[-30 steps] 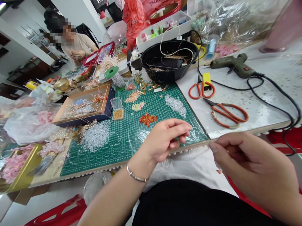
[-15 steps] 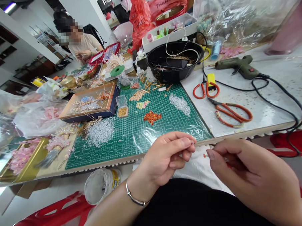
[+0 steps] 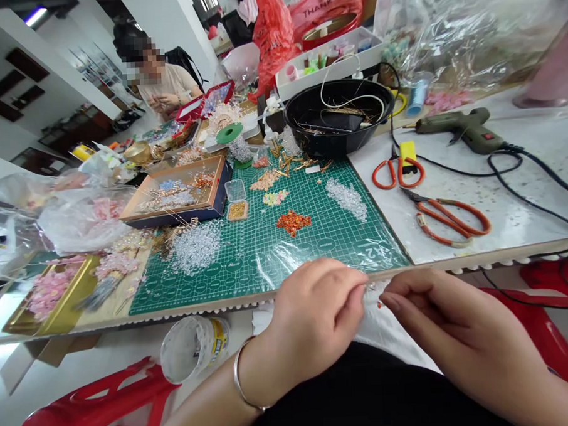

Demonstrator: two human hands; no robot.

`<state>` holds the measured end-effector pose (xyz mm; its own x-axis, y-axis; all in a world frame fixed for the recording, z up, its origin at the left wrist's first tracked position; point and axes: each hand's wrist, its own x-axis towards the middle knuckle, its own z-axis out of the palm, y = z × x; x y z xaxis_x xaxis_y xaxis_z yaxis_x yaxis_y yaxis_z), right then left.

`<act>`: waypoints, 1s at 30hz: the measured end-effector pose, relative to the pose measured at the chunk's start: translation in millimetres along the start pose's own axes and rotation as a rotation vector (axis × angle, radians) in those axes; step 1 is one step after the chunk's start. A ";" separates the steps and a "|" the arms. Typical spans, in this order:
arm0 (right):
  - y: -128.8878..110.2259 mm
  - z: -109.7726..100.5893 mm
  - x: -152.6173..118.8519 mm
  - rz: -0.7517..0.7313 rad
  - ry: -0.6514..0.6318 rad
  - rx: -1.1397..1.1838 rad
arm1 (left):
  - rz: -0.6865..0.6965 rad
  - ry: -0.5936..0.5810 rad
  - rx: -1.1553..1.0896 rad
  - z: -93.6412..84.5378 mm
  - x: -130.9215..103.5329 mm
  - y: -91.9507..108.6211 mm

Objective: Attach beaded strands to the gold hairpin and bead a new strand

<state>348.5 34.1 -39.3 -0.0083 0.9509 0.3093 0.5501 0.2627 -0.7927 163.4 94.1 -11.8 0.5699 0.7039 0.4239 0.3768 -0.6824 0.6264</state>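
Note:
My left hand (image 3: 319,312), a bracelet at its wrist, is closed in a pinch at the front edge of the green cutting mat (image 3: 248,265); what it pinches is too small to name. Just right of it, my right hand (image 3: 453,331) has thumb and forefinger pressed together, with a small orange bead (image 3: 380,305) at their tips. Beyond the hands, a pile of orange beads (image 3: 294,222) lies on the mat. Clear beads lie in a left pile (image 3: 194,247) and a right pile (image 3: 347,199).
Red-handled pliers (image 3: 448,218), orange-handled scissors (image 3: 398,172) and a glue gun (image 3: 463,130) lie at the right. A black bowl (image 3: 337,141) and an open box (image 3: 175,214) stand farther back. Below the table are a tub (image 3: 191,349) and red stools. Another person sits at the back left.
My left hand has rolled over, so its back now faces up and its fingertips are hidden more. The orange bead remains at my right fingertips. The whole view has shifted slightly.

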 end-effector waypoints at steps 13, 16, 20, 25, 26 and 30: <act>7.0 11.2 11.0 0.144 -0.100 0.135 | -0.114 -0.034 0.394 -16.1 3.0 -63.5; 7.5 10.9 10.7 0.139 -0.083 0.122 | -0.216 -0.072 0.495 -19.0 8.7 -98.6; 11.9 14.3 6.3 0.195 -0.108 0.099 | -0.251 -0.141 0.536 -13.2 11.9 -117.9; 12.3 14.2 5.6 0.224 -0.109 0.084 | -0.309 -0.143 0.490 -7.6 13.2 -119.0; 11.9 13.8 6.2 0.225 -0.114 0.081 | -0.320 -0.137 0.462 -7.5 13.6 -118.6; 10.7 13.0 7.1 0.207 -0.126 0.072 | -0.377 -0.096 0.285 -9.2 14.9 -107.4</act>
<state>343.5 45.8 -52.4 -0.0080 0.9974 0.0720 0.4899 0.0667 -0.8692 124.6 179.7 -66.8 0.4146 0.9005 0.1310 0.7475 -0.4191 0.5154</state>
